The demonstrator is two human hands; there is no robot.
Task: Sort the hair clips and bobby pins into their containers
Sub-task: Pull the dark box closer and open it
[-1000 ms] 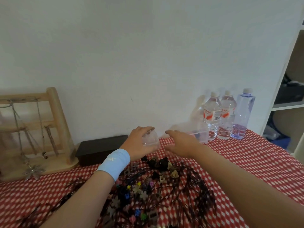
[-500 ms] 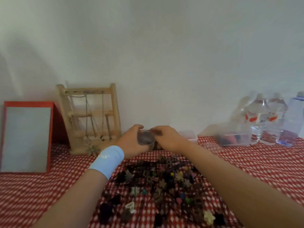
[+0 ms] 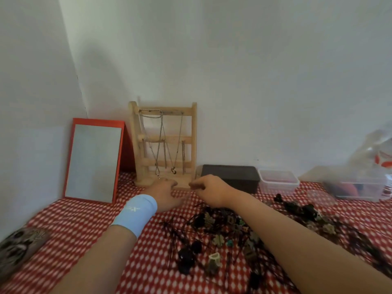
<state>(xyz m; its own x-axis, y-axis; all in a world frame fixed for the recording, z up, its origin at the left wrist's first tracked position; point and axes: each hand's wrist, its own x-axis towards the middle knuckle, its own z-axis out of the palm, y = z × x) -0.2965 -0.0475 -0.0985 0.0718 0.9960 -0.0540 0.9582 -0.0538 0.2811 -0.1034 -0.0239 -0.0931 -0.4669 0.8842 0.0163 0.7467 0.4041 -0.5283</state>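
A tangled pile of dark bobby pins and small coloured hair clips (image 3: 222,234) lies on the red checked cloth, under my right forearm. My left hand (image 3: 165,194), with a light blue wristband, lies low on the cloth by the foot of the wooden stand, fingers curled. A small gap away is my right hand (image 3: 210,192), fingers bent toward the left one. Motion blur hides what either hand holds. A clear lidded tub (image 3: 277,183) and a larger clear box (image 3: 360,187) stand at the back right. A small round clear container (image 3: 320,197) sits in front of them.
A wooden jewellery stand (image 3: 163,145) hung with chains and a red-framed mirror (image 3: 93,162) lean against the wall. A black box (image 3: 231,177) sits behind my right hand. Blurred water bottles (image 3: 381,160) are at the far right, a patterned object (image 3: 19,247) at the lower left.
The view swung left. Both hands dropped from holding a small clear cup in the air to the cloth beside the stand. The cup is no longer plainly visible.
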